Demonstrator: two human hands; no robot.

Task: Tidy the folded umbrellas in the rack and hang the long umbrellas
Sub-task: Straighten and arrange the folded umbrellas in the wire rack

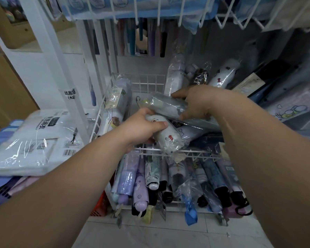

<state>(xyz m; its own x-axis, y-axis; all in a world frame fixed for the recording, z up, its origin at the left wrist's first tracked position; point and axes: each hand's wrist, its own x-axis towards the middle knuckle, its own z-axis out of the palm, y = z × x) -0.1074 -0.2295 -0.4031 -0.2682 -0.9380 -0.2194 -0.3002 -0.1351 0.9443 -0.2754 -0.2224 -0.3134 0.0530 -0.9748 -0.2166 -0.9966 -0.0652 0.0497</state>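
In the middle white wire basket [145,81] my left hand [141,126] grips a white folded umbrella with a red cherry print [170,138], wrapped in clear plastic. Just above it my right hand [199,102] grips a grey-blue folded umbrella [166,106], also in plastic, lying crosswise over the pile. More wrapped folded umbrellas [175,76] lean at the basket's back and left side. Long umbrellas [132,38] hang behind the rack at the top. The lower tier holds several folded umbrellas [168,179] lined up side by side.
A stack of packaged raincoats [36,140] lies on the left shelf beside a white rack post [61,72]. An upper wire basket [168,11] overhangs the work area. An orange crate [100,203] stands low at the left, with tiled floor [168,233] below.
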